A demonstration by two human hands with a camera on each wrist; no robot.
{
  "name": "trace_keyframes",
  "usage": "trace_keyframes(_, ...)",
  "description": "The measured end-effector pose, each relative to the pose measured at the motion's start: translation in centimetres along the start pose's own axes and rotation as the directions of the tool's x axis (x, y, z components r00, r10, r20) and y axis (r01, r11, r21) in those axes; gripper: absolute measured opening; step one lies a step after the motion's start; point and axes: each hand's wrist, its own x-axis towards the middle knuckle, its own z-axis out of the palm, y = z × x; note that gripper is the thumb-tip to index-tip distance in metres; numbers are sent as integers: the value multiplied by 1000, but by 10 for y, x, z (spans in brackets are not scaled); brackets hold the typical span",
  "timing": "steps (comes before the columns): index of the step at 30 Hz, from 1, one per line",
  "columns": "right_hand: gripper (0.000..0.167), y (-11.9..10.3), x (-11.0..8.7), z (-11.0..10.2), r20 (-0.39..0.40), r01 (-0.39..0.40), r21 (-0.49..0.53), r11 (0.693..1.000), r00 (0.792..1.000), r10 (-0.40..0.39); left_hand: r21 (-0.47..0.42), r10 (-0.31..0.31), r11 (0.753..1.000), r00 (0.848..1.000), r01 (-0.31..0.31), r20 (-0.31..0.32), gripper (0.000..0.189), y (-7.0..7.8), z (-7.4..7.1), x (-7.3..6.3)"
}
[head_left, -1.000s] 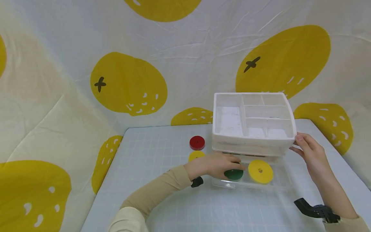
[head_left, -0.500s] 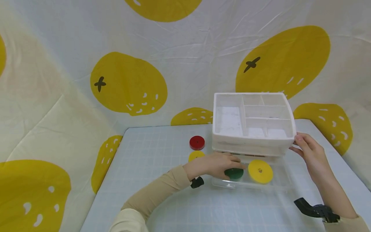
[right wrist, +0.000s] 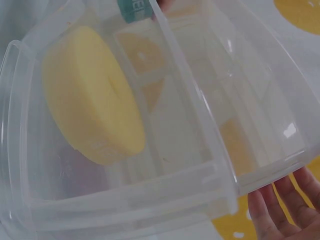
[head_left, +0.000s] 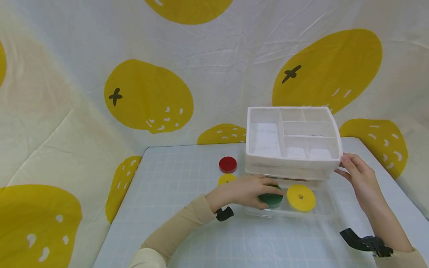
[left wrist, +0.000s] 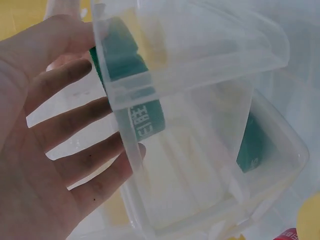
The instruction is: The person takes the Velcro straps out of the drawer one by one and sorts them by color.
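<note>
A white organizer (head_left: 295,163) with clear drawers stands at the back right of the table. Its lower clear drawer (head_left: 321,212) is pulled out towards me. Within the drawer, my left hand (head_left: 242,191) holds a green disc (head_left: 273,200) by the rim between thumb and fingers; white characters mark that rim in the left wrist view. To its right lies a yellow disc (head_left: 301,198) with a small centre hole. My right hand (head_left: 360,178) touches the organizer's front right corner, its fingertips (right wrist: 257,205) against the side in the right wrist view.
A red disc (head_left: 228,164) lies on the table left of the organizer. Just in front of it, a second yellow disc (head_left: 226,179) is partly hidden by my left hand. Divided compartments (head_left: 264,137) form the organizer's top. A patterned cloth (head_left: 214,74) hangs behind the table.
My left wrist has shifted slightly left and towards me. The green disc shows more of its surface and has tilted slightly in the hand. My right hand and the organizer have stayed put.
</note>
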Motion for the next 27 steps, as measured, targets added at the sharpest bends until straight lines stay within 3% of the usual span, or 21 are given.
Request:
trace_keyframes(6, 25, 0, 1, 0, -11, -16, -22, 1000, 1000, 16, 7, 17, 1000, 996, -16, -89, 52, 3, 1, -12)
trace_keyframes(10, 25, 0, 1, 1, -18, -24, -50, 998, 1000, 23, 27, 14, 1000, 981, -9, -191, 49, 3, 8, -19)
trace_keyframes(13, 25, 0, 1, 1, -17, -27, -46, 999, 999, 27, 47, 20, 999, 955, -7, -295, 48, 4, 16, -25)
trace_keyframes(18, 25, 0, 1, 1, -9, -29, 7, 1000, 1000, 29, 47, 24, 999, 891, -3, -454, 45, 9, 26, -35)
trace_keyframes(22, 25, 0, 1, 1, -8, -31, 18, 999, 999, 31, 10, -4, 1000, 854, 10, -521, 44, 13, 30, -44)
trace_keyframes(27, 26, 0, 0, 1, -6, -28, 30, 999, 1000, 28, -49, -65, 998, 821, 45, -567, 46, 17, 36, -57)
